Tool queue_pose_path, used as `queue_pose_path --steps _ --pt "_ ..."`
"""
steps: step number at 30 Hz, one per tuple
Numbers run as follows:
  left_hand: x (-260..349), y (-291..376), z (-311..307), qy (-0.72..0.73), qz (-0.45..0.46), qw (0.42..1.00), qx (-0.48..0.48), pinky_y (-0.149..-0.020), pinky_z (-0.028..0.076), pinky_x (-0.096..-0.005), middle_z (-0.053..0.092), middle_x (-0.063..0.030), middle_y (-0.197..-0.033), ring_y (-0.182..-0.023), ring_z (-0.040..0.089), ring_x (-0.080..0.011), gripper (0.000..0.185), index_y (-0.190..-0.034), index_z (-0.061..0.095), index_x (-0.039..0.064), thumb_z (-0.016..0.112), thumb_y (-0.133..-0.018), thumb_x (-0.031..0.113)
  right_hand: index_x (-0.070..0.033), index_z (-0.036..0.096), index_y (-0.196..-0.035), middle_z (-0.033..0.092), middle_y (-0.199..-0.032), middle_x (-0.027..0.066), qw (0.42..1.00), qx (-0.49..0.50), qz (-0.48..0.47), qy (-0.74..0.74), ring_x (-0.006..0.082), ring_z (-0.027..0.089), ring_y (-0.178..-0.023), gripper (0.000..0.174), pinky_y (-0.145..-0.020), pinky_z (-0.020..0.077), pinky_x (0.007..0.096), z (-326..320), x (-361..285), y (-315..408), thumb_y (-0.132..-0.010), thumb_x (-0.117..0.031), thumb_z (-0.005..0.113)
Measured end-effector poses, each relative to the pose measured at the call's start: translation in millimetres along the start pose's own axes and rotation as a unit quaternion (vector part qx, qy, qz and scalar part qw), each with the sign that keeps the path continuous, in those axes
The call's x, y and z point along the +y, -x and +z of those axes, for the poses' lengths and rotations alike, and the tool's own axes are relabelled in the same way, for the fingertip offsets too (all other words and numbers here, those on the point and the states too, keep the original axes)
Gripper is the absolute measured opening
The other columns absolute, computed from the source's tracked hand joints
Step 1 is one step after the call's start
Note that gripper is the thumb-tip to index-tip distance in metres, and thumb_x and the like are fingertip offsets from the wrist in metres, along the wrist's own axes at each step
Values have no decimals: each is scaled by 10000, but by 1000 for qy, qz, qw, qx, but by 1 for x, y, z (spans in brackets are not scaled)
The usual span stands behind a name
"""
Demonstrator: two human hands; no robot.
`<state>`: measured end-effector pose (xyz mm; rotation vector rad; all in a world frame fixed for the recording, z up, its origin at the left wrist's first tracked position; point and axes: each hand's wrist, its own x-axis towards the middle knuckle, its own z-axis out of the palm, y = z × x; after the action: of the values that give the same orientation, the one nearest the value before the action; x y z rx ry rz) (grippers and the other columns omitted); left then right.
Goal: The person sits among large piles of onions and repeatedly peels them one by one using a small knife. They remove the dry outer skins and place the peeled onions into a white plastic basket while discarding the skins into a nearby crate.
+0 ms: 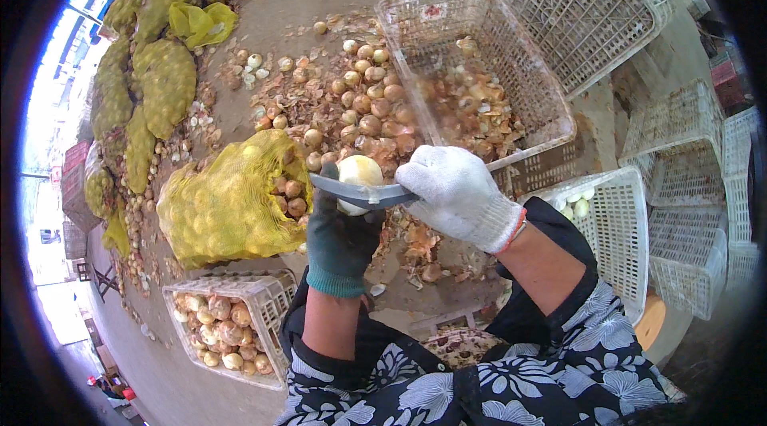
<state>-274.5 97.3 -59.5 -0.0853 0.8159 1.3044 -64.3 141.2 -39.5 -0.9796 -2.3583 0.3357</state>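
Note:
My left hand [346, 237], in a dark green coated glove, holds a pale, partly peeled onion [361, 171] at the middle of the view. My right hand [458, 195], in a white knit glove, is closed around the handle of a knife; its handle is hidden by the fingers. The knife's curved grey blade [359, 193] lies across the onion, its tip by my left thumb. Beyond both hands, unpeeled onions [370, 125] lie heaped on the floor among loose brown skins [419, 240].
An open yellow mesh sack of onions [233, 204] lies at left, above a crate of onions [272, 330]. A large plastic crate [539, 81] holding skins stands ahead. A white crate with peeled onions [629, 234] is at right, near stacked crates [689, 246]. Full sacks [165, 84] lie far left.

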Motion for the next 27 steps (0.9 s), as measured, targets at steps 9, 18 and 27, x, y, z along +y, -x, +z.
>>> queue_pose_path --steps 9,18,27 --pt "3 2 0 11 -8 999 -53 -730 604 -376 710 -84 -1174 -1000 697 -253 455 -1319 629 142 641 -1024 487 -124 616 -889 591 -844 79 1000 -12 14 -14 303 658 -797 229 -673 539 452 -7 4 2 -778 -209 797" --pt "8 7 6 -24 43 998 -29 -798 599 -363 698 -52 -1199 -1045 679 -195 469 -1350 625 135 633 -1038 485 -118 611 -894 600 -847 94 999 -9 44 -12 322 661 -809 222 -686 546 454 -9 8 7 -789 -191 792" --pt "2 7 11 -137 112 976 -129 -1030 536 -398 643 -67 -1340 -1214 635 -215 443 -1447 557 91 596 -1081 338 -117 631 -916 600 -848 96 997 -8 42 -63 331 661 -803 195 -663 548 452 -9 9 8 -821 -196 781"
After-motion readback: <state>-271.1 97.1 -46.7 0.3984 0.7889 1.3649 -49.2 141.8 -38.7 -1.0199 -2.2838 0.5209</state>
